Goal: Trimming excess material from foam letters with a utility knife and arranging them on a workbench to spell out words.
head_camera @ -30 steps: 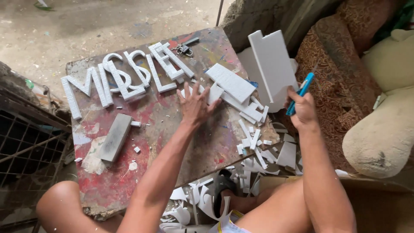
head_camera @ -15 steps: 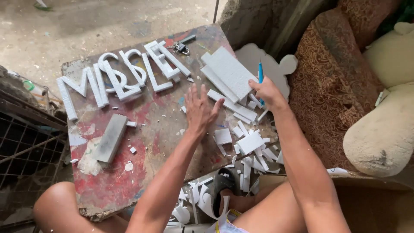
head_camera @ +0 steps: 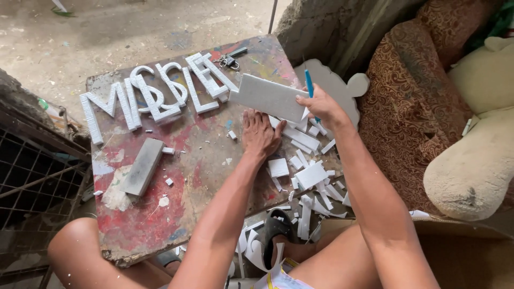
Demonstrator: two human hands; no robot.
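Observation:
My right hand holds a white rectangular foam slab by its right end, lifted over the paint-stained red board, with a blue cutter sticking up from the same fist. My left hand lies flat, palm down, on the board just below the slab, beside white foam strips. Several cut white foam letters lie in a row along the board's far left part.
A grey block lies on the board's left side. Foam offcuts litter the right edge and the floor. A key bunch sits at the far edge. A wire cage stands left, a patterned cushion right.
My right hand has lifted one foam slab off the pile and swung it left over the board. My left hand slid slightly toward the board's middle and flattened.

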